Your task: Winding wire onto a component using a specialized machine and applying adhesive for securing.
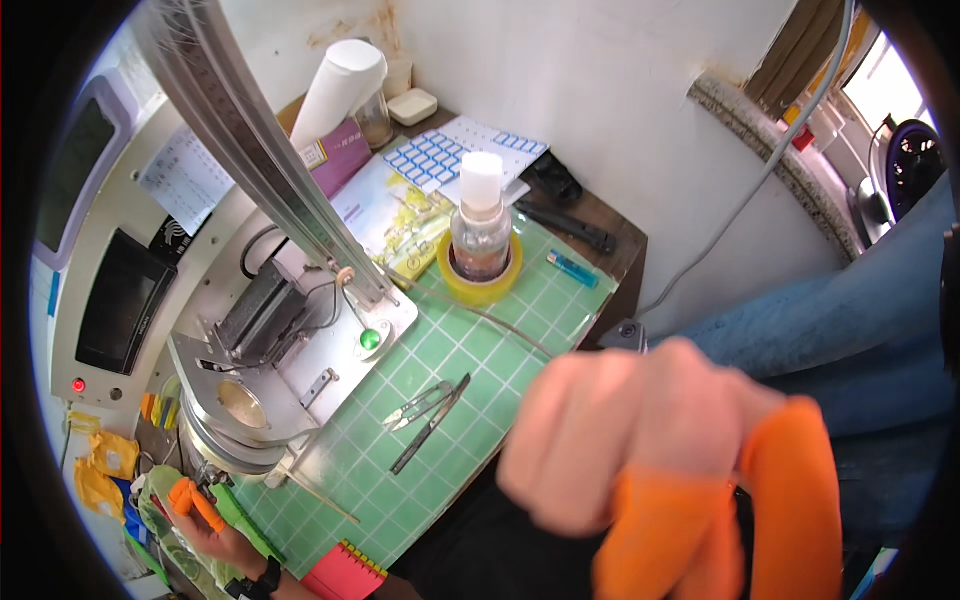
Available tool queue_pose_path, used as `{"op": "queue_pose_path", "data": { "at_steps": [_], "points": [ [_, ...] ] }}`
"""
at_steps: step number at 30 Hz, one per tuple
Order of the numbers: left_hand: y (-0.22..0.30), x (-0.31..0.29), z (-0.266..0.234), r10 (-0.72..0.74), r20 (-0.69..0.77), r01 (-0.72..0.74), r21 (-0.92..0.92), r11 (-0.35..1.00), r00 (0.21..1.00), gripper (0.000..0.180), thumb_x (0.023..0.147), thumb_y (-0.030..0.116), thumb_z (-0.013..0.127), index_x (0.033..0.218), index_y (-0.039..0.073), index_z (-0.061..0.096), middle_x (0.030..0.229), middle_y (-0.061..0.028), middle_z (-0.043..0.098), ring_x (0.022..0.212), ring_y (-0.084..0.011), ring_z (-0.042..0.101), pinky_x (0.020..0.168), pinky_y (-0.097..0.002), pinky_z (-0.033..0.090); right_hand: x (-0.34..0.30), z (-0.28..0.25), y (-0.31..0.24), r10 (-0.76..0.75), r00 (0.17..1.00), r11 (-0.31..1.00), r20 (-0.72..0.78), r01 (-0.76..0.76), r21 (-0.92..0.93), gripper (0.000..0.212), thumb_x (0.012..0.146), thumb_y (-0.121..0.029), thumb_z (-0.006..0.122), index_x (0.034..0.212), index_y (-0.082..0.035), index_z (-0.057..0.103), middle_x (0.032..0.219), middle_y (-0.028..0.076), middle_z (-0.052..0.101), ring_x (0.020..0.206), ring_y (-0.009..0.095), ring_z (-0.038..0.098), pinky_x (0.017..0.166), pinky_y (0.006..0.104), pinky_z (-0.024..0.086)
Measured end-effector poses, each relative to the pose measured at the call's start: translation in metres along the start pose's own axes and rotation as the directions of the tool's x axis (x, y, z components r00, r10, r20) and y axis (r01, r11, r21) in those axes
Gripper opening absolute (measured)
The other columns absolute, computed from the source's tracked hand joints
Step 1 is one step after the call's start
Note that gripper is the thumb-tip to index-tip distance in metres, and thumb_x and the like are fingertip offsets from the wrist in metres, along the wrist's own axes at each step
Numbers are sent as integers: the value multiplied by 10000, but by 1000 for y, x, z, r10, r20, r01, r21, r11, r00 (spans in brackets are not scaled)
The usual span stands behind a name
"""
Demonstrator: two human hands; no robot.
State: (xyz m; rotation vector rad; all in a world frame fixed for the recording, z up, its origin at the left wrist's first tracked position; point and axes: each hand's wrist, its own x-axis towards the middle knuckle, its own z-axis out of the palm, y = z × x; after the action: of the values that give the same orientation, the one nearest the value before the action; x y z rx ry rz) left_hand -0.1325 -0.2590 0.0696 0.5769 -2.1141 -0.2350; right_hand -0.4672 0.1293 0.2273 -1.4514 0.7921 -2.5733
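Note:
My right hand [640,430] is raised large and blurred in front of the lower right, with orange covers [665,525] on some fingers. Its bare fingers are curled in; whatever lies between the fingertips is hidden. At the lower left, my left hand [215,540] has orange-covered, bent fingers and a dark wristband [265,580]. It is beside a green strip [245,525] below the round metal platform [230,440] of a machine; I cannot make out anything in its grip. Thread snips [418,405] and dark tweezers [430,425] lie on the green gridded mat [340,450].
A clear bottle with a white cap [482,225] stands inside a yellow tape roll [480,285]. A blue lighter [573,268] and black tool [570,228] lie near the mat's far edge. The machine's upright column [270,150] rises at left. A pink notepad [343,573] is near.

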Motion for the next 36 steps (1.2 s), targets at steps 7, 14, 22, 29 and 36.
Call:
{"op": "queue_pose_path", "data": {
  "at_steps": [7, 14, 22, 29, 36],
  "points": [
    [24, 3, 19, -174, -21, 163, -250, 954, 985, 112, 1056, -49, 556, 1149, -56, 617, 1227, -135, 598, 1035, -197, 600, 842, -265, 484, 14, -72, -33, -29, 994, 988, 109, 12, 153, 451, 1061, -396, 681, 742, -83, 621, 834, -3, 611, 405, 80, 378, 382, 227, 314],
    [34, 10, 21, -164, -21, 155, -230, 961, 986, 100, 1042, -74, 552, 1124, -65, 609, 1201, -157, 587, 1082, -239, 596, 936, -313, 479, 7, -94, -28, -230, 968, 968, -105, 239, 79, 446, 1139, -479, 449, 984, -102, 628, 1179, 110, 733, 520, 81, 380, 499, 243, 313],
    [15, 6, 16, -62, -26, 57, -145, 988, 998, 146, 1061, -24, 557, 1190, -50, 621, 1243, -109, 611, 1012, -164, 608, 753, -228, 462, 25, -127, -7, -57, 965, 915, -257, 154, 373, 355, 1153, -320, 447, 988, -73, 641, 809, 14, 547, 566, 98, 361, 534, 267, 308],
    [23, 8, 17, -77, -13, 73, -178, 981, 997, 114, 1062, -23, 556, 1154, -54, 617, 1243, -121, 601, 1016, -171, 597, 765, -236, 454, 35, -113, -9, -91, 756, 935, -648, 289, 206, 382, 1085, -351, 566, 1320, -51, 600, 1224, 103, 616, 1006, 198, 590, 913, 350, 510],
    [36, 14, 17, -3, -23, 1, -83, 997, 1000, 91, 1053, -32, 576, 1129, -68, 611, 1187, -145, 624, 1053, -249, 617, 921, -324, 501, 24, -149, -1, -29, 713, 905, -700, 316, 284, 475, 1036, -358, 609, 1391, -52, 528, 1433, 130, 532, 1319, 257, 507, 1161, 442, 400]
  ]
}}
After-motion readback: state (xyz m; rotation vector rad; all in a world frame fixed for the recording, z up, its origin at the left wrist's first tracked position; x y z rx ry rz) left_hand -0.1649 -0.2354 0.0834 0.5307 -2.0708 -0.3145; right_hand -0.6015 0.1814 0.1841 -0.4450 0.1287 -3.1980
